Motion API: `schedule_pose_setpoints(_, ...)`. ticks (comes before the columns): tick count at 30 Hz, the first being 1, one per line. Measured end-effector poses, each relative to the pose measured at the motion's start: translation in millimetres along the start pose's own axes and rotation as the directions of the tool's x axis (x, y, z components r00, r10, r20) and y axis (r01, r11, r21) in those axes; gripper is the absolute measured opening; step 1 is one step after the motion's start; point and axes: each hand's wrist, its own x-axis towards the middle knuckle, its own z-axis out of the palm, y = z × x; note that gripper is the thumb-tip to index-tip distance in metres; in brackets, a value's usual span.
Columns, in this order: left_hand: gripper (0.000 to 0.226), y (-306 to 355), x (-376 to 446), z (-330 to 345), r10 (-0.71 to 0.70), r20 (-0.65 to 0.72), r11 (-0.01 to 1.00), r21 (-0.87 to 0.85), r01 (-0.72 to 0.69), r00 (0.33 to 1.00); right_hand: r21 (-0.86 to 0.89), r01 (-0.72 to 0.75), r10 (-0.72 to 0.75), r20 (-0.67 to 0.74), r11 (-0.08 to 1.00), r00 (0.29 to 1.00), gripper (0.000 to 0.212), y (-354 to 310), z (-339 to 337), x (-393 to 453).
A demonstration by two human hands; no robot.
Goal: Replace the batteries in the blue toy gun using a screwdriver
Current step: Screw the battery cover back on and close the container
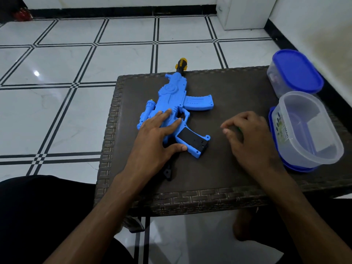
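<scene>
Dim, bluish indoor light — a small glare spot on the glossy floor [36, 73], wide-angle bowing at edges.

Single head-worn wide view, looking forward and down, close over table [238, 88]

1. A dark brown woven-wicker table [219, 197] fills the centre and right of the frame, standing on a white tiled floor [76, 63] with black double lines.
2. A blue toy gun [177, 96] lies flat on the table's left half, its yellow-and-black muzzle pointing to the upper frame and reaching past the far edge.
3. A clear plastic container [308, 128] without a lid on top stands at the right edge, seated on a blue lid.
4. A second container with a blue lid [297, 71] stands just behind it, at the upper right corner of the table.
5. A small black part [168, 173] lies below the gun, near the lower centre.
</scene>
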Motion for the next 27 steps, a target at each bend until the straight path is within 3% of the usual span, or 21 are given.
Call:
schedule_pose_setpoints(2,0.071,0,0,0,0.0,-0.002,1.0,-0.004,0.0,1.0,-0.181,-0.091,0.113,0.113,0.979,0.987,0.035,2,-3,7)
schedule_pose_setpoints(5,0.071,0,0,-1,-0.005,0.0,1.0,-0.003,0.005,1.0,-0.289,-0.157,0.229,0.237,0.944,0.944,0.05,1,-2,13)
schedule_pose_setpoints(12,0.071,0,0,0,-0.001,-0.007,1.0,-0.001,0.001,1.0,-0.214,-0.031,0.089,0.265,0.976,0.96,0.035,0,-6,18)
schedule_pose_setpoints(14,0.071,0,-1,0,-0.001,-0.006,1.0,-0.007,0.001,1.0,-0.104,0.026,-0.001,0.229,0.994,0.973,0.036,-1,-7,19)
schedule_pose_setpoints(18,0.071,-1,-1,0,-0.005,-0.005,1.0,-0.003,0.005,1.0,0.231,0.163,-0.155,-0.053,0.959,0.987,0.033,-13,-18,16)
schedule_pose_setpoints(22,0.071,0,-1,0,-0.005,-0.002,1.0,-0.003,0.005,1.0,0.591,0.186,-0.092,-0.185,0.785,0.978,0.029,-29,-26,7)
schedule_pose_setpoints(27,0.072,0,-1,-1,-0.002,-0.002,1.0,0.013,0.002,1.0,0.746,0.225,-0.063,-0.24,0.627,0.969,0.026,-40,-29,3)
